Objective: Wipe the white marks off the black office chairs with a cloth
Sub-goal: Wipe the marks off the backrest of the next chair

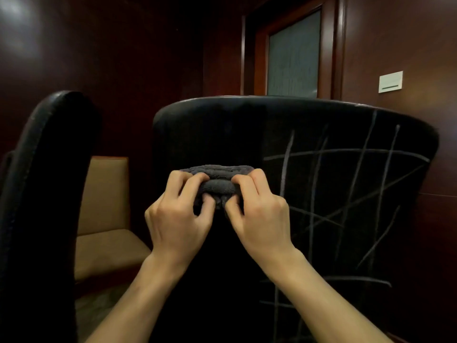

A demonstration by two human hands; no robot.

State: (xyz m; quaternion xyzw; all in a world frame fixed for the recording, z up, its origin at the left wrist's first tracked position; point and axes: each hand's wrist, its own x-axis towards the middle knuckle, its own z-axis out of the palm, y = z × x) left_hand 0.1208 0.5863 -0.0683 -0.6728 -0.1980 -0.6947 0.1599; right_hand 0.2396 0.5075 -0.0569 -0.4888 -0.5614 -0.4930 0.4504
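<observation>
Left hand and right hand gripping folded grey cloth against black chair back; white marks right of hands. Best swept rightward, pressing firmly.

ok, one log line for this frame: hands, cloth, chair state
left hand: grips cloth | right hand: grips cloth | cloth: bunched, before chair back | white marks: right side, unwiped

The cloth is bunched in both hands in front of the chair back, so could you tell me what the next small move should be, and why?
Probably shift the cloth to the right and press it onto the white marks. Both the left hand and the right hand hold it folded before a bare part of the chair back, while the scribbles cover its right side.
</observation>
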